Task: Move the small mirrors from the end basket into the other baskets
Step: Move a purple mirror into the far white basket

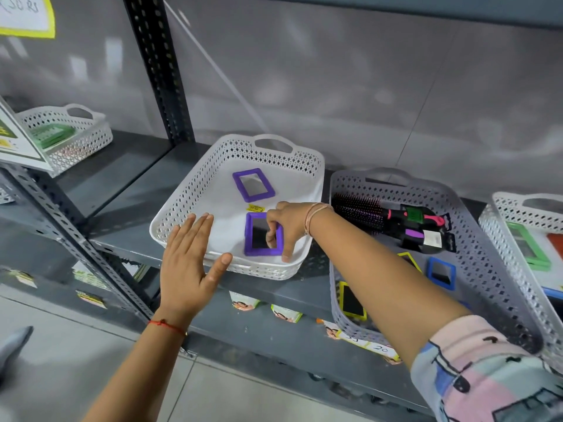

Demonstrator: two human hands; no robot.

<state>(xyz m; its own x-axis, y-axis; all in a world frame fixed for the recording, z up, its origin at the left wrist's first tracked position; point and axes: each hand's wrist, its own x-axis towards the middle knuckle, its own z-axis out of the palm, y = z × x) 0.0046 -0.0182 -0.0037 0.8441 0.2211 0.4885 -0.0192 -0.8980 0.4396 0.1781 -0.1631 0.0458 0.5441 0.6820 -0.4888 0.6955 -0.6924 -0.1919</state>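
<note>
The right hand [285, 229] pinches a purple-framed mirror [262, 234] low in the white basket [195, 190]; the left hand [190, 254], fingers spread flat, rests on the basket's front rim.

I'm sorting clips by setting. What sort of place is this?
Most likely a small shop's display aisle: a slotted metal shelf rack holds perforated baskets of small goods, a yellow price sticker lies in the white one, and handwritten price tags line the shelf edge.

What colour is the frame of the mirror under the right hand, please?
Purple mirror frame, clearest in the head view.
</note>
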